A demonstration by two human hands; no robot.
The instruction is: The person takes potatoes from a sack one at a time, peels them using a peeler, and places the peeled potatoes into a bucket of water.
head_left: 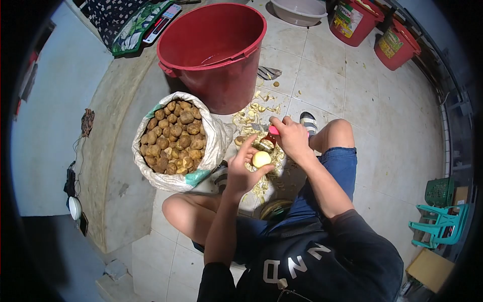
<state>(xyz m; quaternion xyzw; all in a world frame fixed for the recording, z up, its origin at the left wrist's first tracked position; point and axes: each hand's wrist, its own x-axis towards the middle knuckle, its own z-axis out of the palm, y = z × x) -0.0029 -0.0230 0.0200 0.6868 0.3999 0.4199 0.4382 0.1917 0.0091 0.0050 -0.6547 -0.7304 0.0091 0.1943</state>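
Note:
A peeled, pale yellow potato (261, 159) sits between the thumb and fingers of my left hand (243, 170). My right hand (293, 138) is closed around the pink handle of a knife (273, 130), whose greyish blade appears to point left, above the potato and apart from it. Beneath my hands, peelings (259, 189) lie scattered over the floor. A small red and dark object (267, 143) shows between the hands, partly covered, and I cannot make out its kind. Left of my hands, a white woven sack (216, 146) stands full of unpeeled potatoes (173, 136).
A large red tub (216, 85) stands behind the sack. Farther back are a pale basin (299, 14) and two red buckets (347, 25) with labels. A scale (162, 22) rests on the ledge at upper left. A teal stool (440, 226) is at far right.

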